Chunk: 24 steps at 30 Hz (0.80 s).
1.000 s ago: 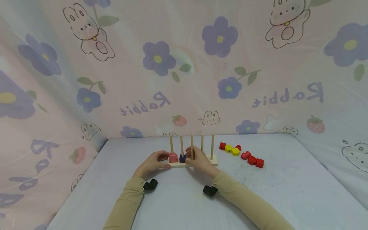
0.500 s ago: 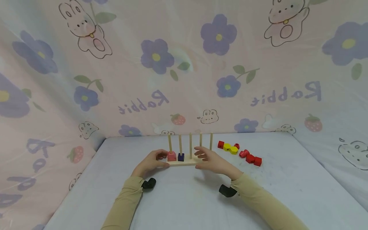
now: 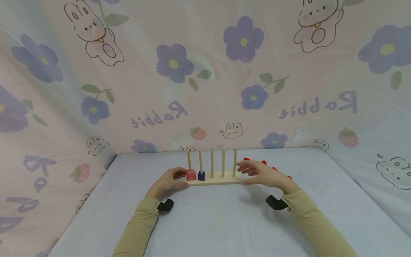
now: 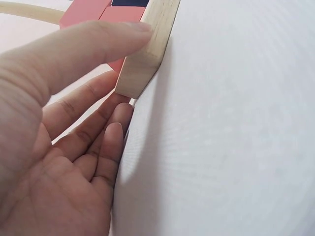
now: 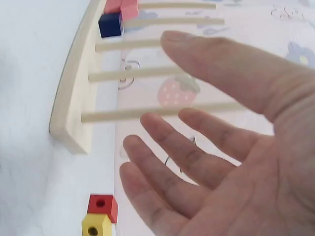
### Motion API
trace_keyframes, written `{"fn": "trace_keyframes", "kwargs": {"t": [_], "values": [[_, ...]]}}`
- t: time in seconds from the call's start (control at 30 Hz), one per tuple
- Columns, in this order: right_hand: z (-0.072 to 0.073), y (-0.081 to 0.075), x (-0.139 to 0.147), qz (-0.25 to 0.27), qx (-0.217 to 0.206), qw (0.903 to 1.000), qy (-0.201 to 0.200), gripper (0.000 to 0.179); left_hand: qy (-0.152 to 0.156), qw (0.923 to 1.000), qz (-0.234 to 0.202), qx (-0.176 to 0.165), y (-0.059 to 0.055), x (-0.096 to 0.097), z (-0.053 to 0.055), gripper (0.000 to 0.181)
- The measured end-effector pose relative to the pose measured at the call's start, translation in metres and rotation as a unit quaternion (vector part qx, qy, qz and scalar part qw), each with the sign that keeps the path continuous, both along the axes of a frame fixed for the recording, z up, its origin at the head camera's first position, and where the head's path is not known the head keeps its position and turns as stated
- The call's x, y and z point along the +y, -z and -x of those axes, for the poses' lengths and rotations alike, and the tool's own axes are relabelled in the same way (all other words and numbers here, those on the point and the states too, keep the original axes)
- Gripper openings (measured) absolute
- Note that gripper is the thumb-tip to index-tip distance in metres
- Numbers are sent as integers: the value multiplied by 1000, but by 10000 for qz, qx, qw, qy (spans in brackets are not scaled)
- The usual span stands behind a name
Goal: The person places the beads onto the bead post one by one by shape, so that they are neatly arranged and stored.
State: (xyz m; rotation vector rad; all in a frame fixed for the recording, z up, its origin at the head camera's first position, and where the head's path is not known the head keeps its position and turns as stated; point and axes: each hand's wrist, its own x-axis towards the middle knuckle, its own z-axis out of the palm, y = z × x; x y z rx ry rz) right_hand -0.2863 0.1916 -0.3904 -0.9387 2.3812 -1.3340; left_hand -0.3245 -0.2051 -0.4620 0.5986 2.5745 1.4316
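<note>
A wooden peg stand (image 3: 213,181) with several upright pegs stands on the table. A pink block (image 3: 191,175) sits low on its leftmost peg, and a small navy cube (image 3: 201,176) is on the peg beside it. My left hand (image 3: 166,181) holds the stand's left end; in the left wrist view the thumb (image 4: 93,44) lies on the front of the base and the fingers reach behind its end. Just past the stand's right end is my right hand (image 3: 264,174), fingers spread and holding nothing. Its palm faces the pegs in the right wrist view.
Loose beads lie right of the stand, partly hidden behind my right hand in the head view. A red bead (image 5: 110,212) and a yellow bead (image 5: 96,226) show in the right wrist view. A printed curtain (image 3: 205,89) hangs behind the table (image 3: 205,225).
My right hand has drawn away from the navy cube and moved right along the stand toward the loose beads, its fingers spreading. The left hand keeps its place at the stand's left end.
</note>
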Motion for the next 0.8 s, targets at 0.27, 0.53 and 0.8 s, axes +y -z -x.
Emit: {"fn": "trace_keyframes", "kwargs": {"t": [0.27,0.53,0.8], "values": [[23,4,16,54,422,9979,485,52,11,9999,49,145,2,0,0,52],[53,23,17,-623,1278,9848,999,44,124,9997,-177,96,5,-1,2,52],[72,35,11,-860,1223,9816,1188,42,31,10000,-51,11,4,-1,1,51]]}}
